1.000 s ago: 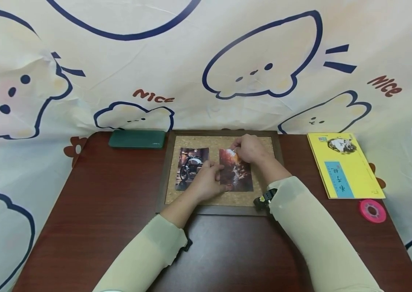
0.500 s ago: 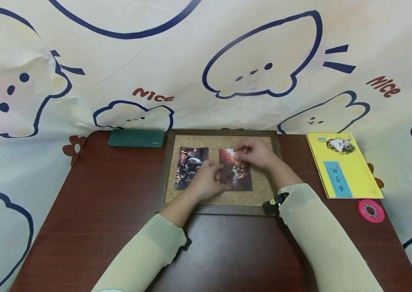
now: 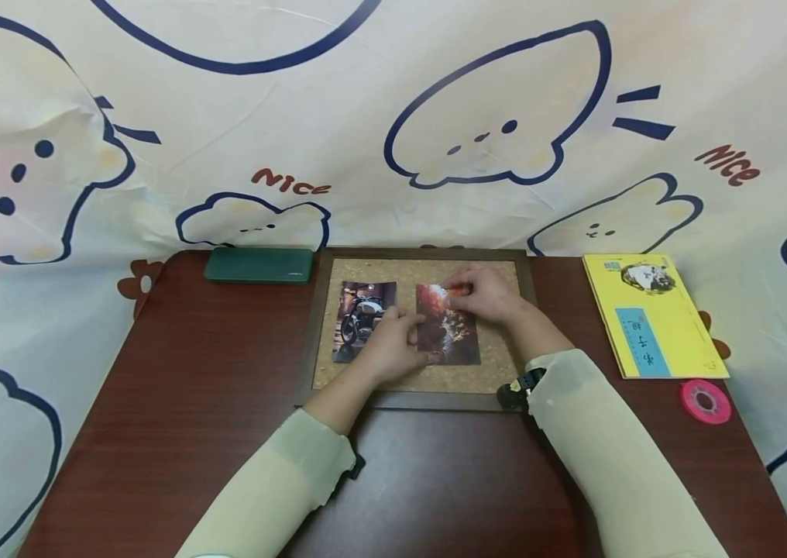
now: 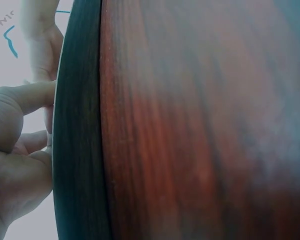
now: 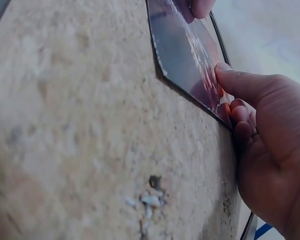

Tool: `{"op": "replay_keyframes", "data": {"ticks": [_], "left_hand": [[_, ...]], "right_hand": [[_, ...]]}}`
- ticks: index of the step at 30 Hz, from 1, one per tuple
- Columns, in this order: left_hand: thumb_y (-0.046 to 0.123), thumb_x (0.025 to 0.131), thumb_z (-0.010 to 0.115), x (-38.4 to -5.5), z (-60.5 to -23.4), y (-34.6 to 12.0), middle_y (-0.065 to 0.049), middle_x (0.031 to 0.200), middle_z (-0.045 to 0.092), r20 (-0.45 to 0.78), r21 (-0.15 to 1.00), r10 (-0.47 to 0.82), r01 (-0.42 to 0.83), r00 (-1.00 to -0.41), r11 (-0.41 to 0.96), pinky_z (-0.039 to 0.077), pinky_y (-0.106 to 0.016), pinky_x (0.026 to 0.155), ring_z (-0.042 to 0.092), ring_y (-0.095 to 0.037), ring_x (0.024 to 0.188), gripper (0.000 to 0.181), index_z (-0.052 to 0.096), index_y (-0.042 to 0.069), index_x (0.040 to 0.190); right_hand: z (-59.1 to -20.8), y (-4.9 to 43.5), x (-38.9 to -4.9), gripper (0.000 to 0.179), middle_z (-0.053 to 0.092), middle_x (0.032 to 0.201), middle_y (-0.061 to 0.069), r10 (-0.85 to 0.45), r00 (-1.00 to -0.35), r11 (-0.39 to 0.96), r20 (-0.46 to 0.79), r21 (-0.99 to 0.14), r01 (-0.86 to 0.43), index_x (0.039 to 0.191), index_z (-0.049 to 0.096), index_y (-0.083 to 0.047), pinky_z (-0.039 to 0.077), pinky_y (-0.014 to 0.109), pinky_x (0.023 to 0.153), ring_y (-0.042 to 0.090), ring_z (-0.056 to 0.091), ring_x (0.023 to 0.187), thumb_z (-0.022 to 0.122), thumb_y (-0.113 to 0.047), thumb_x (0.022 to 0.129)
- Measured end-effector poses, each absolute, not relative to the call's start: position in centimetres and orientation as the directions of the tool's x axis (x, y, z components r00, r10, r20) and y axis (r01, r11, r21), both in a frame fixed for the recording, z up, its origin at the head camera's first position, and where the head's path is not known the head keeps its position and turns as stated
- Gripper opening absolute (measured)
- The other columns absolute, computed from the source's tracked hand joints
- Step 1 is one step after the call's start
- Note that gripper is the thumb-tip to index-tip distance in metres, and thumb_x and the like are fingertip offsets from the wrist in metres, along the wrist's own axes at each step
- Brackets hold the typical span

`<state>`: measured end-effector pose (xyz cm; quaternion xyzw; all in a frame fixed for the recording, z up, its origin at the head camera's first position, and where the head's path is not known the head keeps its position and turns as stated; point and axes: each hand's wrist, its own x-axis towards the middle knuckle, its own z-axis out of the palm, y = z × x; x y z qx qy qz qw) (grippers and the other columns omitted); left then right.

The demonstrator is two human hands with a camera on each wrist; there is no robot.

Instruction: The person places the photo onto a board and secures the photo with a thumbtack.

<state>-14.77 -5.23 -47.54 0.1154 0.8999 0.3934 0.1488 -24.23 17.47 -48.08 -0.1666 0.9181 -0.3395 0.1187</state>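
A framed cork board (image 3: 366,376) lies on the table with two photo prints on it. The left print, a motorcycle photo (image 3: 354,318), is partly covered by my left hand (image 3: 393,346). That hand's fingers and thumb rest, spread apart, on the left and lower-left part of the reddish-brown photo (image 3: 449,329). At this photo's top right, my right hand (image 3: 491,296) pinches the edge. In the right wrist view, the right thumb lies on the glossy face of the photo (image 5: 185,60), with the other fingers curled at its edge. Beyond the board frame (image 4: 80,125), the left wrist view shows the left hand.
A dark green case (image 3: 258,265) lies left of the board at the table's back edge. At the right are a yellow book (image 3: 665,325) and a pink tape roll (image 3: 705,401). A cartoon-printed cloth (image 3: 366,116) hangs behind the brown table (image 3: 191,372).
My right hand has shifted slightly to the right and down at the photo's top, its wrist moving right. The left hand stays in place; the photo lies almost as before.
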Motion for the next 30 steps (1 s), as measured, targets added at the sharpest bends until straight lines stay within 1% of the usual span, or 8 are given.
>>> {"op": "replay_keyframes", "data": {"ticks": [5,10,15,19,23,26,28,30], "left_hand": [[0.021,0.081,0.089,-14.8,-47.7,-5.2,-0.008,0.122,0.048,-0.175,0.745,0.325,0.091,-0.929,0.661,0.049,-0.035,0.081,0.055,-0.019,0.090,0.076,0.056,0.002,0.146],[0.023,0.081,0.090,-15.0,-47.7,-5.3,-0.009,0.123,0.048,-0.167,0.748,0.333,0.100,-0.928,0.655,0.049,-0.036,0.084,0.055,-0.019,0.089,0.079,0.055,0.002,0.147],[0.024,0.080,0.091,-14.9,-47.6,-5.4,-0.011,0.129,0.049,-0.174,0.742,0.320,0.090,-0.931,0.664,0.050,-0.037,0.084,0.056,-0.019,0.091,0.079,0.055,0.005,0.148],[0.022,0.081,0.090,-14.9,-47.4,-5.6,-0.010,0.126,0.050,-0.168,0.749,0.318,0.089,-0.933,0.657,0.050,-0.037,0.082,0.057,-0.019,0.091,0.078,0.055,0.005,0.148],[0.021,0.081,0.089,-14.8,-47.0,-6.0,-0.010,0.128,0.051,-0.141,0.761,0.325,0.108,-0.935,0.640,0.050,-0.036,0.080,0.058,-0.018,0.088,0.078,0.054,0.007,0.149],[0.020,0.083,0.087,-14.6,-46.7,-6.6,-0.007,0.134,0.052,-0.114,0.770,0.334,0.129,-0.936,0.625,0.052,-0.035,0.078,0.058,-0.017,0.088,0.075,0.055,0.011,0.150],[0.019,0.085,0.086,-14.4,-46.6,-7.2,-0.006,0.132,0.054,-0.090,0.771,0.350,0.158,-0.932,0.618,0.051,-0.035,0.077,0.058,-0.018,0.089,0.070,0.057,0.013,0.148],[0.018,0.086,0.084,-14.3,-46.4,-7.8,-0.006,0.129,0.057,-0.058,0.774,0.367,0.190,-0.929,0.604,0.051,-0.036,0.078,0.059,-0.020,0.091,0.066,0.058,0.012,0.147]], "right_hand": [[-47.9,17.3,-24.1,0.034,0.063,0.125,0.006,-0.387,-0.913,0.721,-0.129,-0.659,-0.213,0.124,0.077,-0.014,0.050,0.042,0.087,0.025,0.058,0.105,0.080,-0.028,0.094],[-48.0,17.2,-24.1,0.032,0.063,0.120,0.005,-0.377,-0.919,0.730,-0.114,-0.647,-0.219,0.124,0.076,-0.013,0.049,0.040,0.084,0.024,0.057,0.100,0.080,-0.025,0.094],[-48.3,16.9,-23.8,0.032,0.063,0.116,0.006,-0.392,-0.919,0.718,-0.053,-0.642,-0.269,0.124,0.076,-0.012,0.047,0.040,0.081,0.025,0.055,0.097,0.079,-0.023,0.094],[-48.5,16.9,-23.2,0.035,0.063,0.114,0.007,-0.402,-0.915,0.700,0.020,-0.638,-0.322,0.127,0.074,-0.010,0.047,0.040,0.083,0.025,0.056,0.098,0.078,-0.021,0.094],[-48.3,17.5,-22.2,0.036,0.063,0.108,0.008,-0.374,-0.926,0.660,0.050,-0.687,-0.304,0.128,0.072,-0.006,0.050,0.039,0.080,0.023,0.059,0.093,0.078,-0.016,0.094],[-47.9,18.2,-21.4,0.035,0.065,0.105,0.006,-0.351,-0.935,0.642,0.053,-0.713,-0.282,0.128,0.071,-0.008,0.049,0.038,0.077,0.022,0.059,0.089,0.077,-0.018,0.095],[-47.5,18.6,-20.7,0.034,0.064,0.104,0.005,-0.337,-0.940,0.637,0.053,-0.722,-0.269,0.128,0.072,-0.010,0.049,0.037,0.075,0.021,0.058,0.088,0.076,-0.020,0.096],[-47.3,19.1,-20.0,0.034,0.064,0.103,0.005,-0.326,-0.944,0.631,0.060,-0.730,-0.264,0.127,0.072,-0.010,0.049,0.037,0.075,0.021,0.058,0.087,0.076,-0.021,0.096]]}}
